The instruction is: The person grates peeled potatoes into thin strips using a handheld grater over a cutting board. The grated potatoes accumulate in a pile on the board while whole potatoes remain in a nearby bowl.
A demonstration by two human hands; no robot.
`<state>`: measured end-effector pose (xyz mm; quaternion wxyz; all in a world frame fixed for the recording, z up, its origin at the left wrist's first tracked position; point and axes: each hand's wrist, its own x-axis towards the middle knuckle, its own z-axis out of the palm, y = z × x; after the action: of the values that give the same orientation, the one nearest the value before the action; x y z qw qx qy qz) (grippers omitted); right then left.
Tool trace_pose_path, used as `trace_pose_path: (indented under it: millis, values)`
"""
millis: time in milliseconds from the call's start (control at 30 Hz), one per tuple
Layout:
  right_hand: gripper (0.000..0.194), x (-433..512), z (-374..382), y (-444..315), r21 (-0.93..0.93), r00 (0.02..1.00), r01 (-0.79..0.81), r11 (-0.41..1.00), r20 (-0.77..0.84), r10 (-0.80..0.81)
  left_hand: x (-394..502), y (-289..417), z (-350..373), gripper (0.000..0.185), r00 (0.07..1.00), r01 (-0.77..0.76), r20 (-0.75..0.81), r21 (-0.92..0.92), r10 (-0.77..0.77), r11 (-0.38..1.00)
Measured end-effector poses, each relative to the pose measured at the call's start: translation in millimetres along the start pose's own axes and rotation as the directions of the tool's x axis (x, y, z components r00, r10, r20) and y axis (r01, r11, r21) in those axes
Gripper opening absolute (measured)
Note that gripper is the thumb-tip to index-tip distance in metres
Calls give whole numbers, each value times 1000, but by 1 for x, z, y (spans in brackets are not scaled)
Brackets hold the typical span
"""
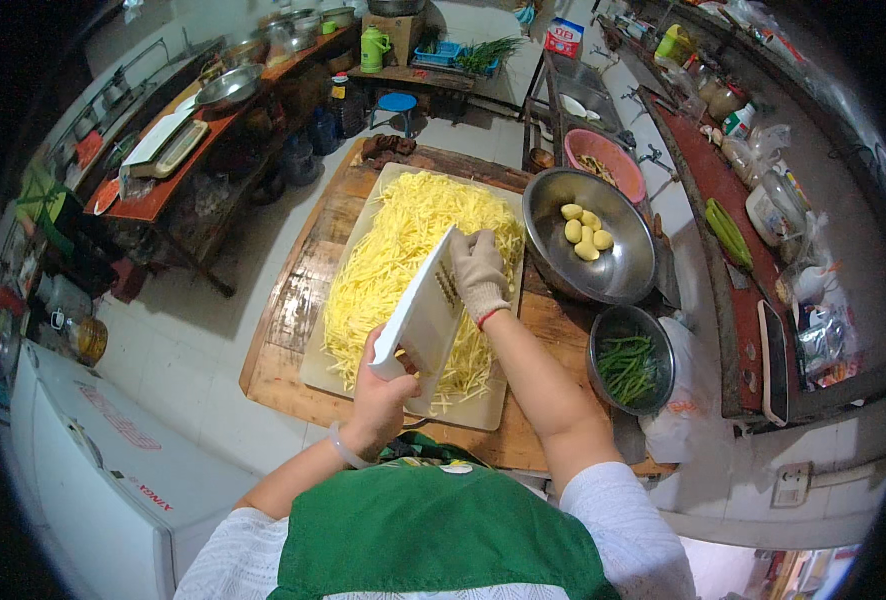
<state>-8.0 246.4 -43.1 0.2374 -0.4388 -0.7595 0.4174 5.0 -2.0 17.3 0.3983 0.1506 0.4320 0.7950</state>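
Note:
My left hand (pixel 386 390), bare with a pale bangle at the wrist, grips the near end of a white plastic grater (pixel 428 322). The grater stands tilted over a wide heap of shredded potato (pixel 390 262). The heap covers most of a pale cutting board (pixel 480 416). In a knitted glove, my right hand (pixel 479 271) is at the grater's far upper part with its fingers curled; whether it holds a piece of potato is hidden. Right of the board, several peeled potatoes (pixel 585 232) lie in a large steel bowl (pixel 630 259).
A smaller metal bowl (pixel 596 367) of green beans or peppers (pixel 626 367) sits at the wooden table's right edge (pixel 555 337), beside a white plastic bag (pixel 672 427). Behind the steel bowl is a pink basin (pixel 630 169). A white freezer (pixel 97 465) stands at lower left.

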Motion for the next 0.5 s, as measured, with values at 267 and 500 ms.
trace_pose_path:
  millis: [267, 500]
  values:
    - [33, -21, -9, -30, 14, 993, 102, 995, -54, -101, -2, 6, -1, 68, 1000, 7, -21, -16, -8, 1000]
    - [39, -47, 3, -44, -139, 976, 208, 968, 96, -196, 4, 1, -15, 71, 997, -4, -77, -25, 2, 1000]
